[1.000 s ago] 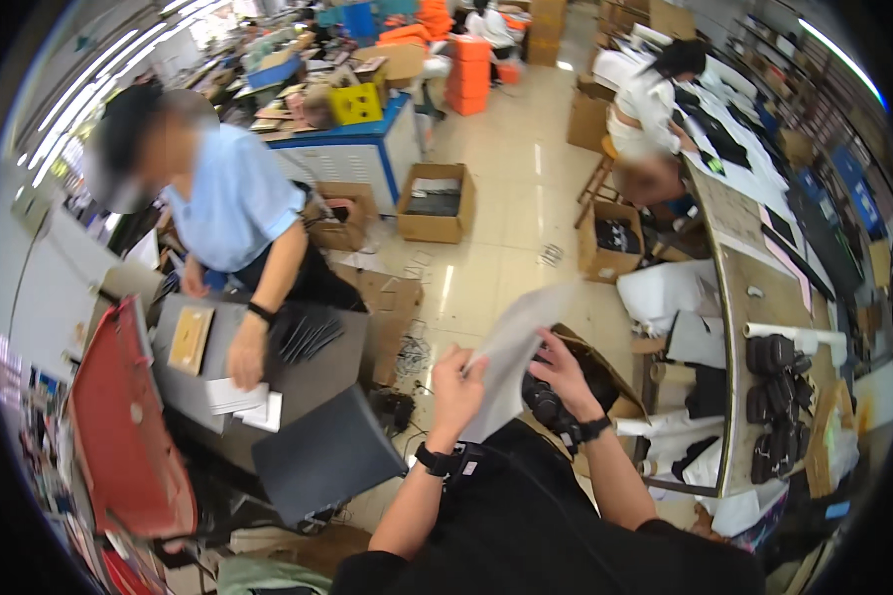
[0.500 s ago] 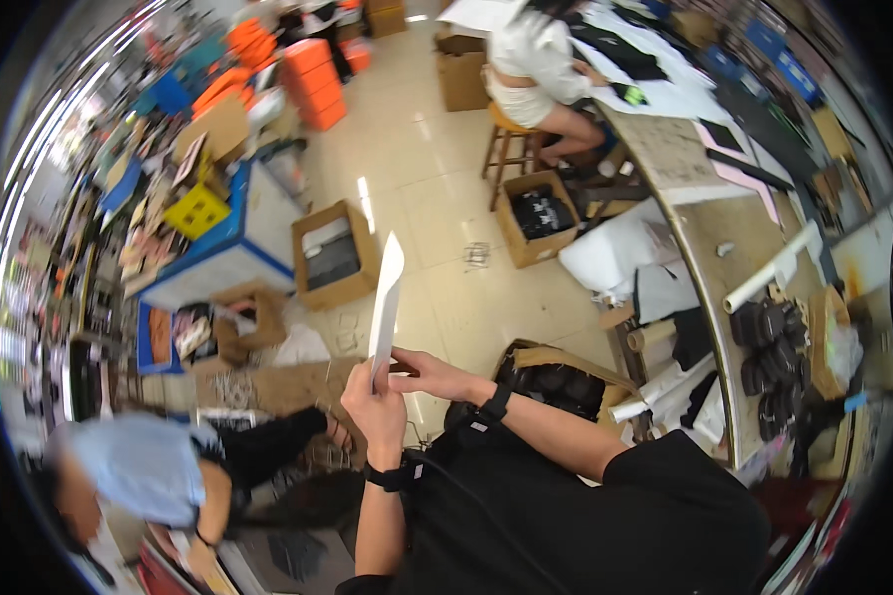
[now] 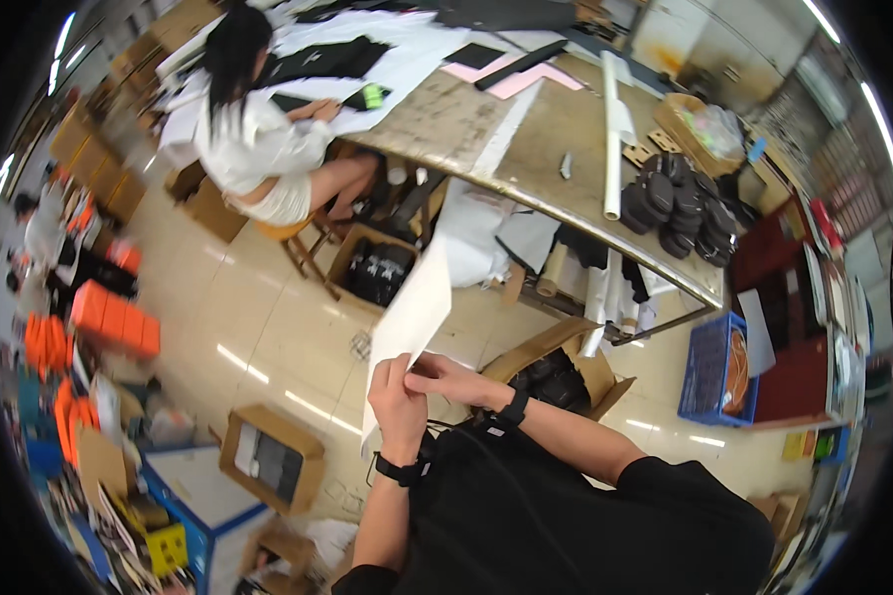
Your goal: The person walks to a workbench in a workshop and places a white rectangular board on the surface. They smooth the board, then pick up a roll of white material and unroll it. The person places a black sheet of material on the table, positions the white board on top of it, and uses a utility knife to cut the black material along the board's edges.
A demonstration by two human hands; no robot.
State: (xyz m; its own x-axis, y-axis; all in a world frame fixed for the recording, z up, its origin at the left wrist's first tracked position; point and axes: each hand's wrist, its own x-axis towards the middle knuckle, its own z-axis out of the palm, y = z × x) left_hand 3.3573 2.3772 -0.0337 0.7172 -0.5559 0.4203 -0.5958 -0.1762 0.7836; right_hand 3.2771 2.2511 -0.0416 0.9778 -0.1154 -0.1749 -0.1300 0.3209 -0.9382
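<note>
A flat white sheet [image 3: 417,297], like stiff paper or card, stands up in front of me, tilted to the right with its far tip near the floor carton. My left hand [image 3: 397,407] is closed on its near edge. At the same edge, my right hand [image 3: 453,383] pinches it with thumb and fingers, close beside the left. Both wrists wear black bands. Part of the sheet shows below and left of my left hand; its lower end is partly hidden.
A long worktable [image 3: 536,149] bears a white roll [image 3: 611,139] and a pile of black pouch-like items [image 3: 675,203]. A person in white [image 3: 268,144] sits at it. Cartons [image 3: 268,461] stand on the floor, with a blue crate [image 3: 714,372] to the right and orange bins [image 3: 114,319] to the left.
My view has swung to the right, bringing the worktable to the centre; the person in blue at lower left is out of view. The sheet now shows more of its face. Both hands keep hold.
</note>
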